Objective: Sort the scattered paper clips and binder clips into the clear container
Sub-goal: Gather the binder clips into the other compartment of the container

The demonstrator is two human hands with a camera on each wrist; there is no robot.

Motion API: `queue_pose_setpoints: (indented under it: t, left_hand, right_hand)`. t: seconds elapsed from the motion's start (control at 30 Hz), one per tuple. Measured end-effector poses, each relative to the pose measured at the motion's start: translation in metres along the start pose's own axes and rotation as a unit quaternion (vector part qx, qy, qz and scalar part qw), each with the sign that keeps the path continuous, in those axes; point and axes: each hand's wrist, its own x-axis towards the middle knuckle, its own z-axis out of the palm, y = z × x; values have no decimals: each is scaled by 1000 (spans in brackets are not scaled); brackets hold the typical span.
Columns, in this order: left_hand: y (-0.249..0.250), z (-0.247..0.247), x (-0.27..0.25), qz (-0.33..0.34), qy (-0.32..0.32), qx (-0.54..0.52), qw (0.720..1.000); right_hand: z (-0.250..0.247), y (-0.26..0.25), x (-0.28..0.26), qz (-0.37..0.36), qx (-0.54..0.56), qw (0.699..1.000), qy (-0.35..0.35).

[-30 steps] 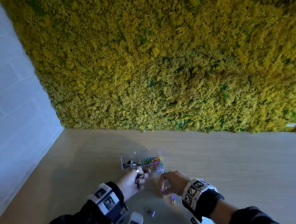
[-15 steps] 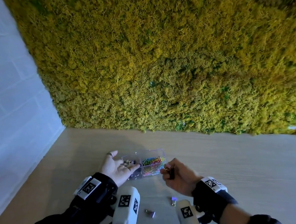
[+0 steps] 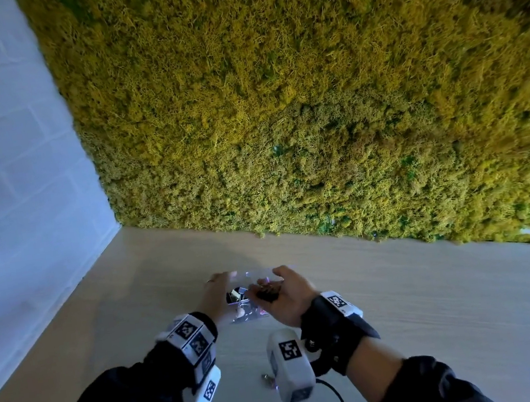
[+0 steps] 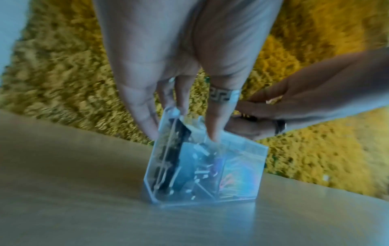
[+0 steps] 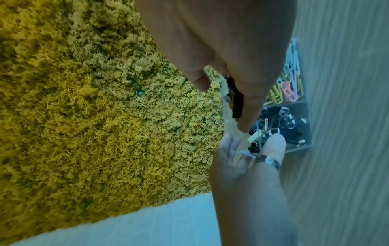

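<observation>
The clear container [image 3: 245,317] stands on the wooden table, with black binder clips [image 5: 290,124] in one compartment and coloured paper clips [image 5: 286,89] in the other. My left hand [image 3: 220,288] reaches over its left end, its straight fingers [image 4: 145,114] touching the container [image 4: 242,174] at the rim. My right hand [image 3: 284,296] hovers over the container's right part. It holds a black binder clip [image 5: 236,99] under its fingers, above the binder clip compartment. The left wrist view is blurred.
One small binder clip [image 3: 266,379] lies loose on the table near me, partly behind the right wrist camera. A yellow-green moss wall [image 3: 311,107] stands behind the table, and a white brick wall [image 3: 4,171] on the left. Bare wood stretches to the right.
My left hand has turned from palm-up beside the container to fingers down on its rim. My right hand has carried the black binder clip forward, over the container.
</observation>
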Motion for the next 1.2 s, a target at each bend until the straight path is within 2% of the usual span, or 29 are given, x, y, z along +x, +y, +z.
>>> queue_pose_setpoints:
  t: [0.1, 0.2, 0.33, 0.4, 0.5, 0.57, 0.6, 0.63, 0.67, 0.7, 0.73, 0.8, 0.87, 0.9, 0.97, 1.1, 1.2]
  left_hand:
    - [-6, 3, 3, 13, 35, 22, 999]
    - [-9, 2, 2, 12, 32, 22, 999]
    - [-10, 0, 2, 14, 41, 24, 999]
    - [-9, -2, 2, 12, 27, 25, 999]
    - [-7, -4, -2, 14, 10, 15, 1000]
    - [-5, -5, -9, 46, 55, 11, 997]
    - [-4, -4, -14, 87, 98, 7, 991]
    - [-4, -2, -19, 139, 134, -7, 981]
    - [-1, 1, -27, 184, 140, -29, 973]
    - [2, 5, -35, 211, 115, -41, 970]
    - [3, 12, -40, 226, 67, -30, 971]
    - [5, 28, -46, 213, -62, 48, 974]
    - [7, 42, -53, 191, -175, 141, 956]
    - [7, 47, -56, 181, -215, 171, 944]
    - [5, 56, -60, 178, -255, 182, 933]
    - [1, 63, -61, 174, -238, 181, 938]
    - [2, 62, -62, 174, -230, 169, 943]
  right_hand:
    - [11, -1, 0, 6, -38, 999, 8]
    - [16, -3, 2, 18, -98, 995, 6]
    - [18, -7, 2, 10, -110, 994, 27]
    - [17, -8, -6, 6, -134, 991, 7]
    - [9, -13, -22, -35, -154, 987, -28]
    - [-3, -24, -37, -72, -176, 981, -50]
    - [-10, -29, -45, -91, -213, 972, -46]
    - [-18, -35, -52, -106, -280, 954, -30]
    - [-28, -39, -58, -115, -369, 922, -13]
    - [-39, -43, -62, -110, -461, 880, -2]
    - [-52, -44, -64, -92, -544, 834, 2]
    - [-76, -40, -62, -44, -668, 743, -6]
    - [-96, -30, -56, -31, -748, 662, -17]
    - [-102, -24, -54, -35, -773, 633, -19]
    - [-111, -16, -48, -50, -789, 612, -17]
    - [-114, -14, -42, -108, -818, 564, -20]
    - [-110, -16, -44, -118, -832, 541, -35]
